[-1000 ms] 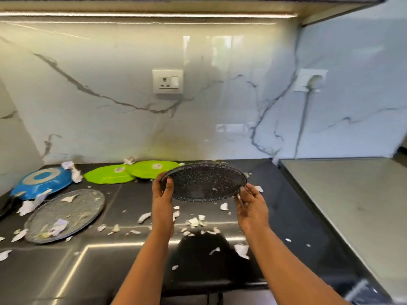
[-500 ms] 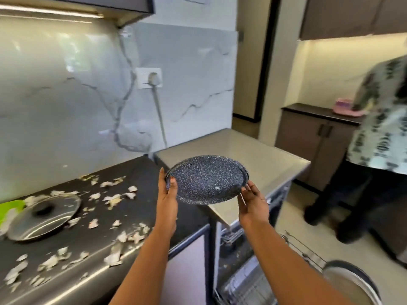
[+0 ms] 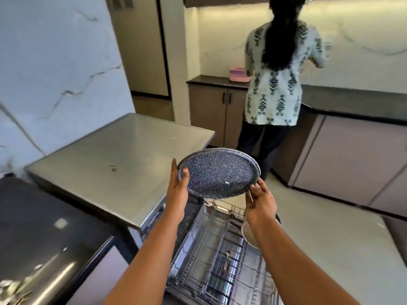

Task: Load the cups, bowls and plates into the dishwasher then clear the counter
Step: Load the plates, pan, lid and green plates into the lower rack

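Over the dishwasher rack [image 3: 220, 256], left hand [image 3: 178, 190] and right hand [image 3: 261, 203] clasp the speckled plate [image 3: 218, 172] between them.

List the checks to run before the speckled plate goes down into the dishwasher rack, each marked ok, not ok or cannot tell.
1. Left hand and right hand grip the speckled plate at opposite rims: ok.
2. Dishwasher rack pulled out below the plate: ok.
3. Free slots in the rack; only a pale dish shows at its right side: ok.
4. Plate turned on edge for the slots: not ok, it lies near flat.
5. Second person clear, at the far counter: ok.
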